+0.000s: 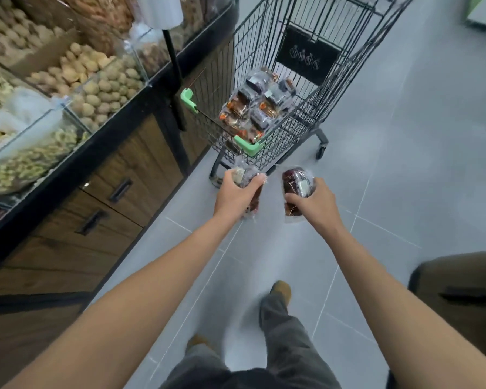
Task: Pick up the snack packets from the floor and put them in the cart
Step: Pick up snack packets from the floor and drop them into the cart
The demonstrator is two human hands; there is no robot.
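Grey floor [404, 164] of large matt tiles with thin pale joints fills the aisle. Along its left edge runs a display stand [118, 197] with wood-grain drawer fronts, black bar handles and a black top edge. Clear plastic bins [96, 88] on it hold heaped nuts and pale knobbly dry goods, too blurred to name singly.

The cart [300, 133] stands close against that stand. It is a dark wire basket on castors, with mint-green plastic guards [249, 144] on its near corners and a black panel [306, 56] bearing small white figures on the far inner wall. Its far end is cut off by the frame's top.

Inside, at the near end, lies a heap of snack packets [260, 105]: clear, shiny, crinkled wrap over brown and reddish contents, with grey-white labels and orange spots. No print is legible.

Two more are held in the air just short of the cart's near end, above the floor. The left hand [236, 196] grips the first packet [255, 199] from above with curled fingers. These hide most of it, so only a pale top and a dark brown lower end show. The right hand [313, 203] holds the second packet [296, 182] by its lower half. Its dark red-brown contents and white label face up.

Below, grey trousers and a tan shoe [281, 289] are blurred.
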